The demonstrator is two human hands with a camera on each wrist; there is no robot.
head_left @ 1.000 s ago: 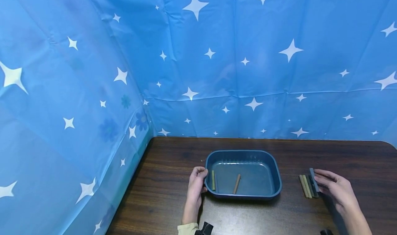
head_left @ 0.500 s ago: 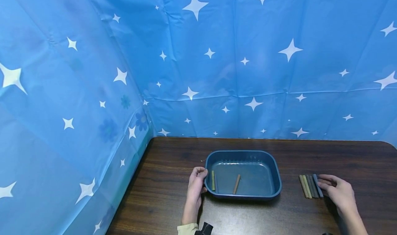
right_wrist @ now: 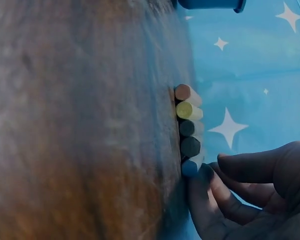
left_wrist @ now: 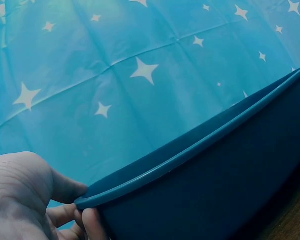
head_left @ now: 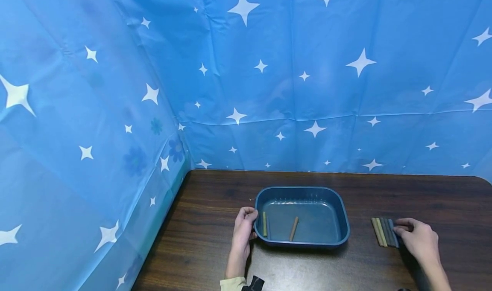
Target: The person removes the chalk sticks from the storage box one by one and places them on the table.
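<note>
At the left end of a blue plastic tray, my left hand grips the rim, with the thumb over it and fingers outside, as the left wrist view shows. Inside the tray lie a yellow-green stick, a bluish stick and a brown stick. To the right, several chalk-like coloured sticks lie side by side on the table. A blue stick ends this row on the right. My right hand touches that blue stick with its fingertips, the thumb apart from it in the right wrist view.
The dark wooden table carries the tray and the row of sticks, with a stretch of tabletop between them. A blue cloth with white stars hangs behind the table and along its left side.
The blue stick went from tilted over the row to lying flat at its right end, then drew level with the others. My right hand lowered with it. The left hand stayed put.
</note>
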